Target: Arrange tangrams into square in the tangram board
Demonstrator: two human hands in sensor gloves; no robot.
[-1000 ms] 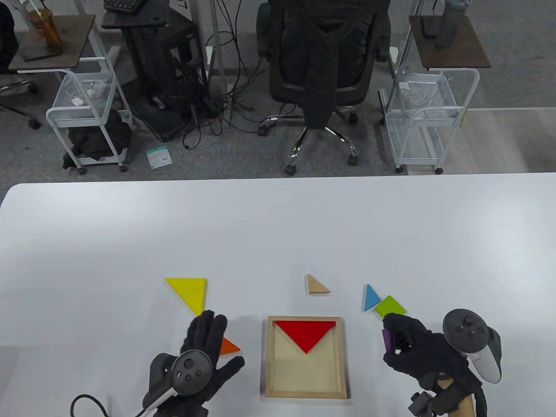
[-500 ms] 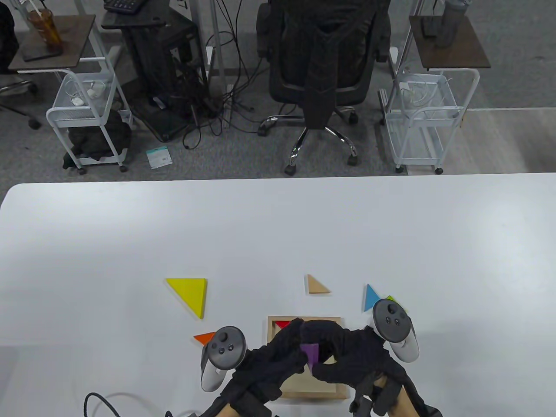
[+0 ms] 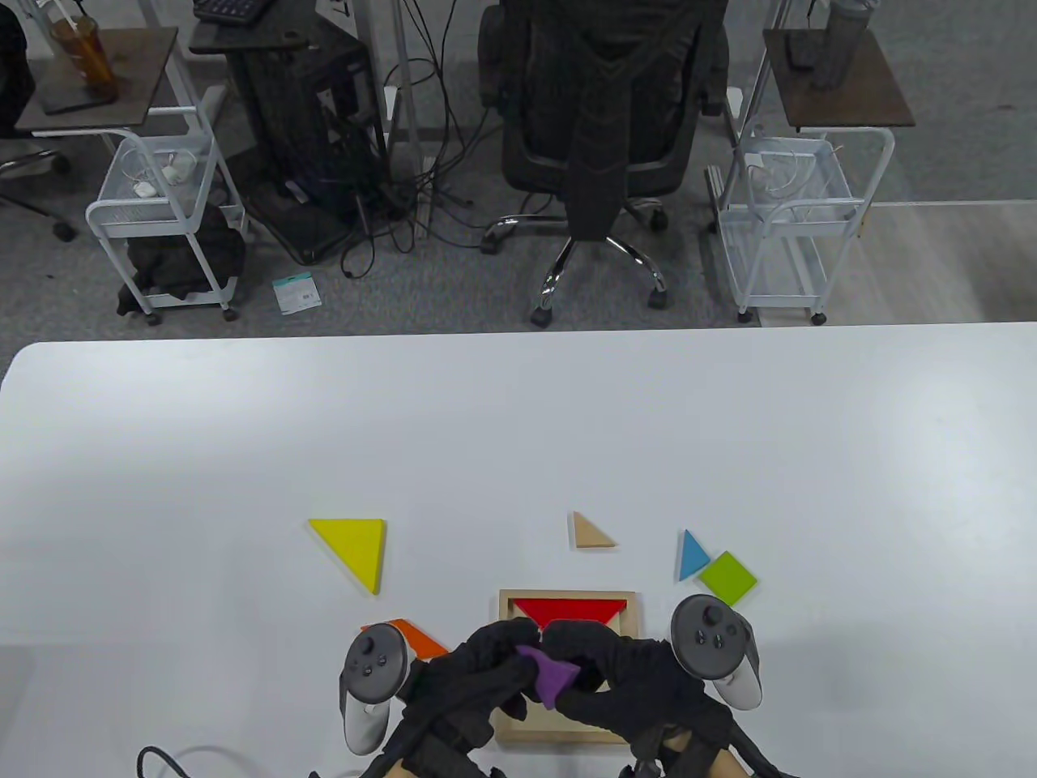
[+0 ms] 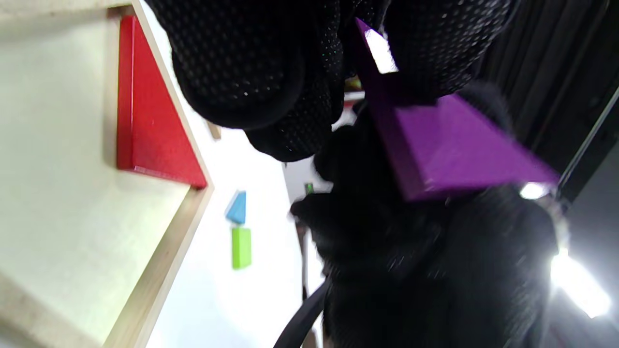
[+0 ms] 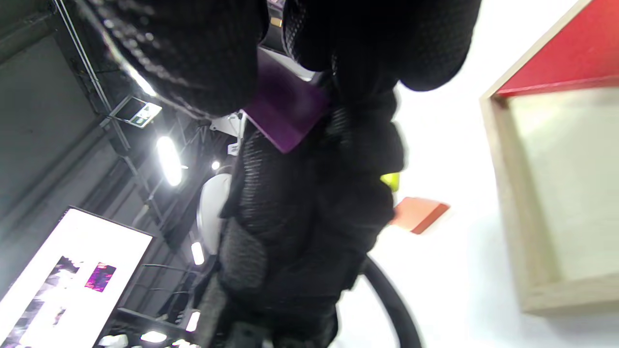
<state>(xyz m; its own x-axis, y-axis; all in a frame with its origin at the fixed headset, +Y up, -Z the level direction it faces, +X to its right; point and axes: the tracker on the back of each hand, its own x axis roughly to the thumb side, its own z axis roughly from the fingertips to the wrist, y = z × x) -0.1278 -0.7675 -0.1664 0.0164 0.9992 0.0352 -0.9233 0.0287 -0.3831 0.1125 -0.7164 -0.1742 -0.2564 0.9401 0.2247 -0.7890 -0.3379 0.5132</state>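
Observation:
The wooden tangram board [image 3: 504, 606] lies near the table's front edge, with a red triangle [image 3: 571, 609] set along its far side. Both hands meet just above the board. My left hand [image 3: 504, 658] and right hand [image 3: 577, 652] each pinch a purple piece [image 3: 553, 677], which is tilted in the air over the tray. In the left wrist view the purple piece [image 4: 449, 145] shows between dark fingers [image 4: 232, 63], beside the red triangle [image 4: 145, 116]. The right wrist view has the purple piece [image 5: 285, 108] under my fingers, with the board's rim [image 5: 503, 183] to the right.
Loose pieces lie around the board: an orange piece [image 3: 417, 638] at its left, a yellow triangle [image 3: 354, 545] further left, a tan triangle [image 3: 590, 532] behind it, and a blue triangle [image 3: 691, 555] and green square [image 3: 727, 577] to the right.
My right hand carried the purple piece from the right to above the board. My left hand left the orange piece and joined it. The purple piece has since turned between both hands.

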